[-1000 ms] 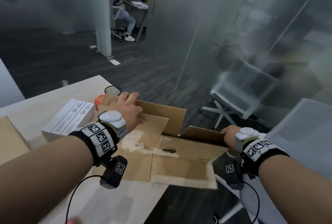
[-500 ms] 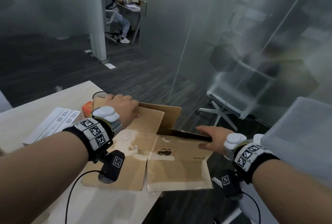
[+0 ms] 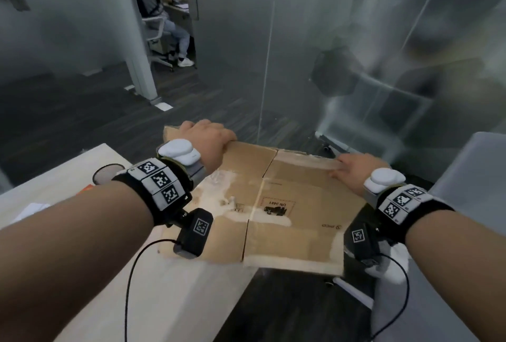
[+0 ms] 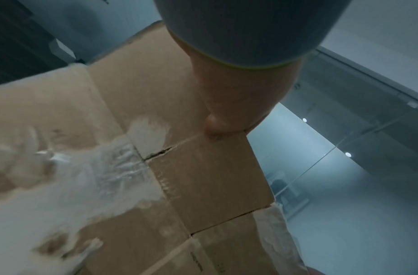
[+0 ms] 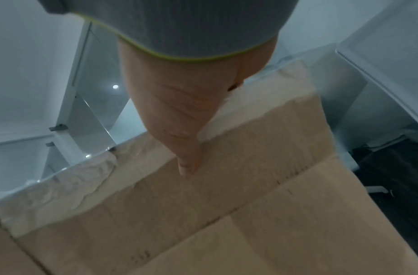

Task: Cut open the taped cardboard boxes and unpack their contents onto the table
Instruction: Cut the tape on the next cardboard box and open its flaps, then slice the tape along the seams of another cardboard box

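Centrally, a flattened cardboard box [image 3: 273, 204] lies partly on the light wooden table [image 3: 169, 300], its right portion overhanging the table's edge above the dark floor. Left hand [image 3: 210, 144] grips the box's far left corner: the fingers curl over the far edge and out of sight, while the thumb [image 4: 217, 128] presses the upper face, as the left wrist view shows. Right hand [image 3: 356, 171] holds the box's far right edge; its thumb [image 5: 186, 163] lies flat on the upper face, and the remaining fingers pass behind the edge, where their pose cannot be told. Torn paper and remnants of clear tape [image 4: 113, 167] mark the box's middle seam, and a printed label reading "UN 3481" [image 3: 278, 206] sits near its centre. Left of the box, on the table, stands a round dark-rimmed object [image 3: 105, 173], its nature unclear. Beyond the box, behind frosted glass partitions, a seated person [image 3: 158, 13] occupies a desk chair.
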A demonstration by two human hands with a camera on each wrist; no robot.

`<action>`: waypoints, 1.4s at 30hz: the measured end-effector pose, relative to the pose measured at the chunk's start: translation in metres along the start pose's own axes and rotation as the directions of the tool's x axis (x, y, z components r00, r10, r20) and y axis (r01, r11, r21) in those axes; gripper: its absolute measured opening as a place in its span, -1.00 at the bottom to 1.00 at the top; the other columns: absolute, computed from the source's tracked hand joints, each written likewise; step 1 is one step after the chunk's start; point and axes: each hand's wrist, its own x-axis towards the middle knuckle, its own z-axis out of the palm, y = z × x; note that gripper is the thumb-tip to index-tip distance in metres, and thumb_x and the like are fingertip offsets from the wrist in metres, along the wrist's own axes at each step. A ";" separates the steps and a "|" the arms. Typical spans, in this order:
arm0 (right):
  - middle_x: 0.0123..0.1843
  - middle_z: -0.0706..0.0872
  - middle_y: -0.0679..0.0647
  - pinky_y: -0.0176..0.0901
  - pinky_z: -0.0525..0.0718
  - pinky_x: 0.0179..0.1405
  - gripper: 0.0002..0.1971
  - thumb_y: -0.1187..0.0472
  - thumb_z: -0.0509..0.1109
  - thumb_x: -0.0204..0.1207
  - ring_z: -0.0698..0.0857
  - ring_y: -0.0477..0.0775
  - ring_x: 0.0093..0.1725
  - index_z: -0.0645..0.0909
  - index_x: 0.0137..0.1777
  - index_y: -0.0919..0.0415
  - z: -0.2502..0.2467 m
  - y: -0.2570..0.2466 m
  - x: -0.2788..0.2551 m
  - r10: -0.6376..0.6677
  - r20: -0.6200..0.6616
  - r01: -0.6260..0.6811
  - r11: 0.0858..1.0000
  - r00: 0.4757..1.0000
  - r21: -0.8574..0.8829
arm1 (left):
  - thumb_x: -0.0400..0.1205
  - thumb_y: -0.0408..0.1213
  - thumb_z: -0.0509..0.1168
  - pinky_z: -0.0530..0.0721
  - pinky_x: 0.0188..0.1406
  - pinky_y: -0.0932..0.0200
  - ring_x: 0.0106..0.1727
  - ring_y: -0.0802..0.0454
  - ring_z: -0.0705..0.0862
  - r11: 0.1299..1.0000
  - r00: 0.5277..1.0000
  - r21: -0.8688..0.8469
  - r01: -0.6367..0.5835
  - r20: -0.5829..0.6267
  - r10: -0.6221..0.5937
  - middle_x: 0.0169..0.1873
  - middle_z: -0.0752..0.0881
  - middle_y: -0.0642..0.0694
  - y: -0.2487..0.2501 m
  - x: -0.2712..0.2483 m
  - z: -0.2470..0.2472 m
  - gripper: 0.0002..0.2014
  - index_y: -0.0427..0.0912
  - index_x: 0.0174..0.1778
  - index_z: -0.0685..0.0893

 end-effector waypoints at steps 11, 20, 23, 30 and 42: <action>0.46 0.68 -0.10 0.08 0.66 0.26 -0.58 0.00 0.15 0.70 0.64 0.21 0.38 0.49 0.51 -0.39 0.054 0.085 0.045 -0.018 0.004 0.018 0.998 1.000 -0.068 | 0.61 -0.24 0.26 0.27 0.35 -0.03 0.31 0.07 0.64 0.994 0.983 -0.097 0.054 0.177 -0.037 0.15 0.70 0.20 0.065 0.095 0.083 -0.71 0.25 0.11 0.74; 0.48 0.66 -0.02 -0.14 0.56 0.35 -0.48 -0.23 0.27 0.67 0.63 0.09 0.42 0.58 0.53 0.00 0.185 0.045 0.000 -0.318 0.701 0.254 0.947 0.639 0.199 | 0.73 -0.23 0.19 0.59 0.28 0.07 0.29 -0.12 0.71 0.966 0.613 0.072 0.247 0.760 -0.214 0.21 0.75 -0.09 0.062 0.013 0.212 -0.73 -0.06 0.23 0.75; 0.47 0.66 -0.06 -0.18 0.54 0.39 -0.54 -0.18 0.26 0.70 0.62 0.04 0.43 0.61 0.49 -0.01 0.199 0.037 0.006 -0.325 0.695 0.215 0.946 0.641 0.244 | 0.76 -0.26 0.18 0.62 0.28 0.10 0.30 -0.13 0.71 0.958 0.596 0.072 0.278 0.769 -0.230 0.27 0.76 -0.11 0.063 -0.002 0.213 -0.71 -0.13 0.28 0.75; 0.06 0.79 -0.13 -0.01 0.72 0.15 -0.72 -0.18 0.29 0.60 0.75 -0.02 0.06 0.75 0.09 -0.09 0.196 0.012 0.050 -0.266 0.547 0.064 0.931 0.793 0.360 | 0.75 -0.20 0.13 0.59 0.10 0.13 0.21 -0.12 0.74 0.915 0.659 0.005 0.403 0.693 -0.294 0.21 0.77 -0.03 0.040 -0.021 0.180 -0.71 -0.03 0.24 0.74; -0.19 0.82 -0.12 0.00 0.74 0.00 -0.77 -0.17 0.28 0.58 0.77 -0.02 -0.16 0.70 -0.21 -0.18 0.167 -0.218 0.045 -0.507 0.403 0.219 0.787 0.762 0.577 | 0.61 -0.12 0.30 0.71 0.07 0.14 -0.03 0.11 0.74 0.523 0.556 -0.237 0.819 0.551 -0.622 -0.16 0.77 0.23 -0.090 -0.210 0.096 -0.85 0.22 -0.23 0.70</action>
